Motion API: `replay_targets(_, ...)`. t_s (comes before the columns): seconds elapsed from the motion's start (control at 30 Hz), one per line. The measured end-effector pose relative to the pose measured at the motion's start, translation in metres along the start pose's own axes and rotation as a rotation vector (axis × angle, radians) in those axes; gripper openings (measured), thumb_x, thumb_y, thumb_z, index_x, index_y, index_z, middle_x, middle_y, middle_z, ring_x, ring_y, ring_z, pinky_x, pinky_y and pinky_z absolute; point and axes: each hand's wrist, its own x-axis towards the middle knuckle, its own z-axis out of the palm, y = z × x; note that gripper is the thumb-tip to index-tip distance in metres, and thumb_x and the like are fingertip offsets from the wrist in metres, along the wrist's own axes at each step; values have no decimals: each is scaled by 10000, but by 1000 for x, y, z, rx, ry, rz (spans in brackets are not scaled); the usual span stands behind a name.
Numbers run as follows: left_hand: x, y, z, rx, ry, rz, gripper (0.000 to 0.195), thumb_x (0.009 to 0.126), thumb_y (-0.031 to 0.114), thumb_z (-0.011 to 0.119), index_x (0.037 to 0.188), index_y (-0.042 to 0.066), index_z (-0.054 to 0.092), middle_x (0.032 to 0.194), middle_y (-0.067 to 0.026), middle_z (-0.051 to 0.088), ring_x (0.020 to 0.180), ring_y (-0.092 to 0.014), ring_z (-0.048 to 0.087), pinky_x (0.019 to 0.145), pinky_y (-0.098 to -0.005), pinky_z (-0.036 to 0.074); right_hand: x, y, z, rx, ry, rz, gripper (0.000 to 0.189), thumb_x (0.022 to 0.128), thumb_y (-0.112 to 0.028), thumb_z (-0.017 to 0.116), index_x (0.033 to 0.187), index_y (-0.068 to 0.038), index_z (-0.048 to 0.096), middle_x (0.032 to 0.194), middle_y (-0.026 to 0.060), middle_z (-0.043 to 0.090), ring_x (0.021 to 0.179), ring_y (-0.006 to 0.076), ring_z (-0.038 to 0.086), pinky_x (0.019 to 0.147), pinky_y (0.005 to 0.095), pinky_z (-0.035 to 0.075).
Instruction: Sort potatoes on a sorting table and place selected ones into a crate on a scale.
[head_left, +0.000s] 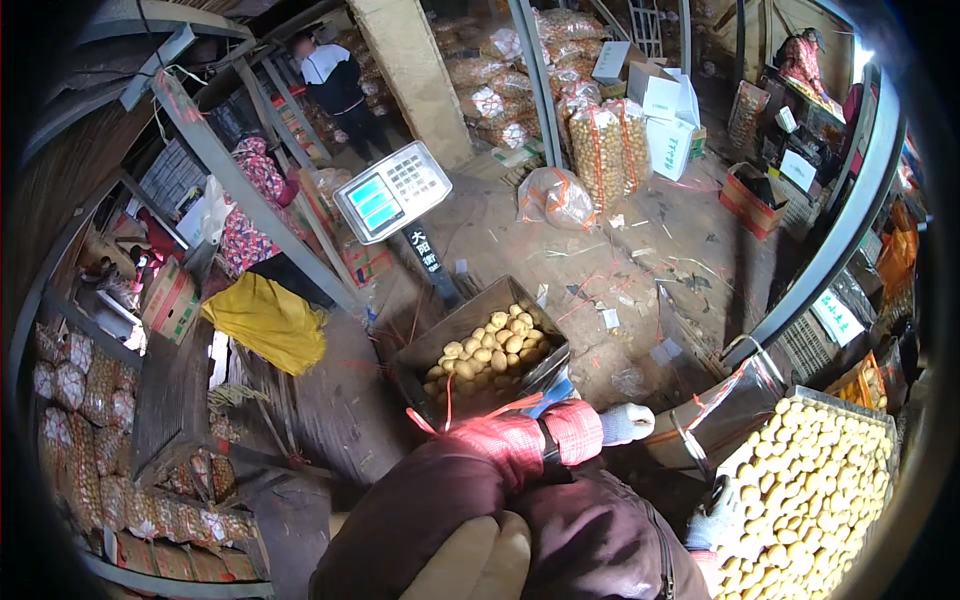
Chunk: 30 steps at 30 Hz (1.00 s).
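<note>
My left hand (628, 424), in a grey knit glove, reaches across my body from a red checked sleeve, with its fingers curled. What may be inside them is hidden. Lower right, my right hand (711, 516), also gloved, rests against the near-left side of a wide tray heaped with small potatoes (814, 495); its fingertips are hard to make out in the glare. Between the hands and the tray stands a sack with a wire-like handle (720, 409). In front of me, a dark bin (540, 304) holds more potatoes (491, 345), beside the platform scale's display head (394, 193).
A yellow cloth (266, 322) hangs at the left. Filled mesh sacks (596, 154) and white cartons (670, 124) stand ahead. A curved metal post (817, 262) rises on the right. Scraps litter the floor (487, 240). Other people (259, 202) are around.
</note>
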Motion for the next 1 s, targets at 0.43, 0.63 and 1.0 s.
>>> replay_targets(0.43, -3, 48, 35, 259, -28, 75, 133, 829, 234, 622, 807, 103, 637, 657, -78, 617, 551, -218, 600, 545, -366, 462, 1, -21, -23, -32, -96, -35, 764, 643, 0, 603, 1378, -85, 412, 1209, 200, 485, 1113, 394, 451, 972, 489, 377)
replay_targets(0.63, 5, 28, 35, 253, -83, 62, 112, 876, 235, 597, 889, 131, 636, 634, -35, 587, 450, -147, 533, 473, -326, 424, -1, -7, -6, 4, -29, -88, 750, 630, 23, 589, 1353, -104, 437, 1194, 197, 497, 1106, 394, 456, 944, 495, 399)
replay_targets(1.0, -10, 6, -34, 126, 3, 236, 109, 855, 177, 552, 794, 99, 596, 661, -69, 566, 511, -195, 533, 515, -360, 417, 0, -58, -55, 38, 75, -172, 430, 752, 31, 553, 1174, -55, 563, 1068, 147, 606, 949, 329, 571, 820, 409, 468)
